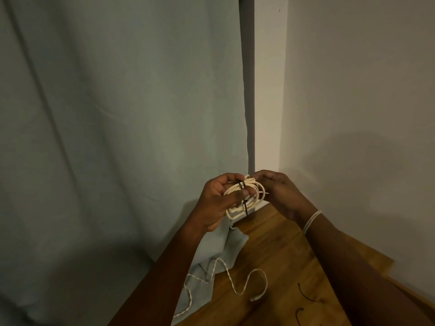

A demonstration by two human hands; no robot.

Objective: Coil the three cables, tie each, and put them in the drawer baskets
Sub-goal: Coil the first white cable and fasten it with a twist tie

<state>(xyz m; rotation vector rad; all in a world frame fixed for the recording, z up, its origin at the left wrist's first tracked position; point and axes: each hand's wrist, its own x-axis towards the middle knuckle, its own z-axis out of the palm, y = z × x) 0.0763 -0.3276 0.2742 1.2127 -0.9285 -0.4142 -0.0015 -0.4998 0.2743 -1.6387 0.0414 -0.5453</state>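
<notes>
Now my left hand grips a coiled cream cable above the tabletop, my right hand pinching its far side. A dark tie wraps it; next, pull tight. Another cable lies uncoiled nearer.

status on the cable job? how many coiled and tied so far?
Done: none shown stowed; no drawer or baskets in view. In hand: one cream coiled cable, held by left hand and right hand, a dark tie around it. Left: a loose cable uncoiled on the wooden surface, spare ties beside it. Third cable not visible.
</notes>
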